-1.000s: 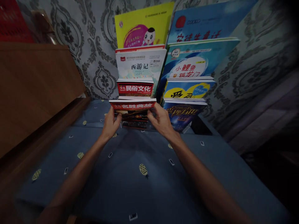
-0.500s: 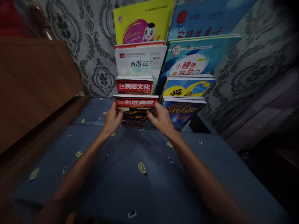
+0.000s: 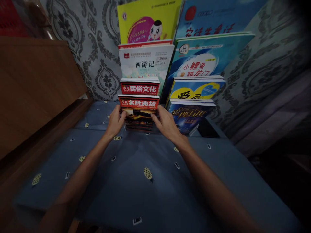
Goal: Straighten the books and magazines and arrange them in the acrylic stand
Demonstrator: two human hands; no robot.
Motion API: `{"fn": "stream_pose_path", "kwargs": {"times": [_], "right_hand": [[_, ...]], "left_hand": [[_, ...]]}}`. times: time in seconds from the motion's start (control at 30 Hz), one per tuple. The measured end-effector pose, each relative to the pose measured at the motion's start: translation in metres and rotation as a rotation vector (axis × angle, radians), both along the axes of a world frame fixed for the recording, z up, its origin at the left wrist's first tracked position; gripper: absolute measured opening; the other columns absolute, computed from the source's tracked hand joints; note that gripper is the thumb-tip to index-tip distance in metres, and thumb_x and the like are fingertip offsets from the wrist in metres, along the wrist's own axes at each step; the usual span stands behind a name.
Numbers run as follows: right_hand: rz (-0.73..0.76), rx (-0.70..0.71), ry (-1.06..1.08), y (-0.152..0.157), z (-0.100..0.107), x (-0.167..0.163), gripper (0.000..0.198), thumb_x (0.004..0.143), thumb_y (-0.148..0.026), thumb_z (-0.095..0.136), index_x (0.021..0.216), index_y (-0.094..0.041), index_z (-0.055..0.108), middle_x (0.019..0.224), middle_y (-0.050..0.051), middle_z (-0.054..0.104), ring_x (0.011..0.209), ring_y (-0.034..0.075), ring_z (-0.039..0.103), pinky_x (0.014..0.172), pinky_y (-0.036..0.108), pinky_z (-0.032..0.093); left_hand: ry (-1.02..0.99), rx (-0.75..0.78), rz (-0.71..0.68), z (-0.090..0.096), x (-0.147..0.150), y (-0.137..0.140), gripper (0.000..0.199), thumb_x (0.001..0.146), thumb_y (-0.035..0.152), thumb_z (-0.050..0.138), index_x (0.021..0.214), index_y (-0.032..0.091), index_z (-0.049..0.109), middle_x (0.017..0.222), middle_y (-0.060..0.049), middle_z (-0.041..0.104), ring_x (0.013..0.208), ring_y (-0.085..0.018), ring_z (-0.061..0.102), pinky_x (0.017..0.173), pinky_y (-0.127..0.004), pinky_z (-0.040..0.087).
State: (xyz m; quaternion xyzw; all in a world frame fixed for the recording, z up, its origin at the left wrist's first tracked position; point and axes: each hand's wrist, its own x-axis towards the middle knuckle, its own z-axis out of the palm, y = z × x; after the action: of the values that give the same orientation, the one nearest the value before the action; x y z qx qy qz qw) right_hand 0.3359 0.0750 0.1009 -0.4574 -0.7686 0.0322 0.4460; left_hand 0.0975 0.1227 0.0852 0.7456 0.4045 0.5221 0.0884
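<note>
A red-topped book (image 3: 139, 111) stands upright at the front of the left row, its cover facing me. My left hand (image 3: 116, 120) grips its left edge, thumb on the front and fingers behind. On its right edge, my right hand (image 3: 165, 121) holds it the same way. Right behind it is a similar red book (image 3: 140, 88), then a white book (image 3: 145, 61) and a tall yellow-green book (image 3: 148, 24). To the right of my right hand stands a dark blue book (image 3: 190, 116), in front of a blue and yellow book (image 3: 198, 89).
Further back on the right are a teal book (image 3: 211, 55) and a large blue book (image 3: 218, 16). A blue cloth with pineapple prints (image 3: 131, 194) covers the table. A wooden cabinet (image 3: 36, 94) rises at the left, and patterned wallpaper (image 3: 97, 58) is behind.
The front red book has tilted back more upright, showing more of its cover, and its right edge has shifted left. Both hands have kept hold of it.
</note>
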Motion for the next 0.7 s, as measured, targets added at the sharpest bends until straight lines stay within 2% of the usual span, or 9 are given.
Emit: {"fn": "stream_pose_path", "kwargs": {"times": [0.1, 0.23, 0.37, 0.5, 0.6, 0.7], "right_hand": [[-0.014, -0.015, -0.004, 0.004, -0.004, 0.001, 0.009, 0.095, -0.027, 0.046, 0.099, -0.024, 0.053, 0.098, 0.009, 0.064, 0.092, 0.026, 0.061, 0.082, 0.043, 0.05], [-0.025, -0.013, -0.019, 0.007, -0.009, 0.003, 0.014, 0.094, -0.024, 0.045, 0.104, -0.022, 0.054, 0.099, 0.011, 0.066, 0.091, 0.027, 0.063, 0.081, 0.045, 0.051], [-0.044, -0.052, -0.063, 0.01, -0.014, 0.003, 0.013, 0.093, -0.022, 0.046, 0.103, -0.02, 0.055, 0.098, 0.013, 0.068, 0.09, 0.029, 0.064, 0.079, 0.044, 0.051], [-0.055, -0.094, -0.082, 0.01, -0.014, 0.001, 0.012, 0.093, -0.019, 0.047, 0.102, -0.02, 0.055, 0.098, 0.014, 0.069, 0.092, 0.029, 0.066, 0.079, 0.041, 0.051], [-0.084, -0.144, -0.089, 0.009, -0.013, 0.001, 0.012, 0.093, -0.018, 0.048, 0.102, -0.018, 0.056, 0.099, 0.015, 0.071, 0.091, 0.029, 0.068, 0.078, 0.039, 0.05], [-0.103, -0.16, -0.101, 0.009, -0.013, 0.0, 0.013, 0.093, -0.017, 0.049, 0.103, -0.017, 0.057, 0.1, 0.016, 0.072, 0.092, 0.029, 0.068, 0.078, 0.037, 0.05]], "left_hand": [[0.032, 0.022, 0.036, -0.004, 0.001, 0.0, 0.006, 0.094, 0.027, 0.047, 0.091, 0.022, 0.048, 0.082, -0.002, 0.057, 0.077, -0.018, 0.057, 0.075, -0.034, 0.05], [0.127, 0.056, 0.132, -0.002, 0.008, -0.008, 0.001, 0.092, 0.019, 0.048, 0.093, 0.02, 0.048, 0.092, -0.007, 0.057, 0.092, -0.024, 0.059, 0.089, -0.045, 0.05], [0.136, 0.065, 0.21, -0.002, 0.011, -0.013, 0.03, 0.086, 0.013, 0.054, 0.114, 0.019, 0.047, 0.101, -0.008, 0.059, 0.1, -0.026, 0.061, 0.093, -0.047, 0.051], [0.166, 0.142, 0.212, 0.0, 0.01, -0.015, 0.065, 0.085, 0.011, 0.056, 0.144, 0.021, 0.03, 0.127, -0.014, 0.055, 0.117, -0.028, 0.057, 0.1, -0.049, 0.05], [0.237, 0.209, 0.201, 0.006, 0.013, -0.018, 0.074, 0.088, 0.01, 0.053, 0.153, 0.022, 0.02, 0.14, -0.017, 0.047, 0.129, -0.03, 0.049, 0.105, -0.05, 0.048], [0.31, 0.161, 0.242, 0.012, 0.019, -0.022, 0.072, 0.09, 0.009, 0.048, 0.155, 0.028, 0.023, 0.142, -0.015, 0.046, 0.126, -0.031, 0.054, 0.096, -0.047, 0.054]]}}
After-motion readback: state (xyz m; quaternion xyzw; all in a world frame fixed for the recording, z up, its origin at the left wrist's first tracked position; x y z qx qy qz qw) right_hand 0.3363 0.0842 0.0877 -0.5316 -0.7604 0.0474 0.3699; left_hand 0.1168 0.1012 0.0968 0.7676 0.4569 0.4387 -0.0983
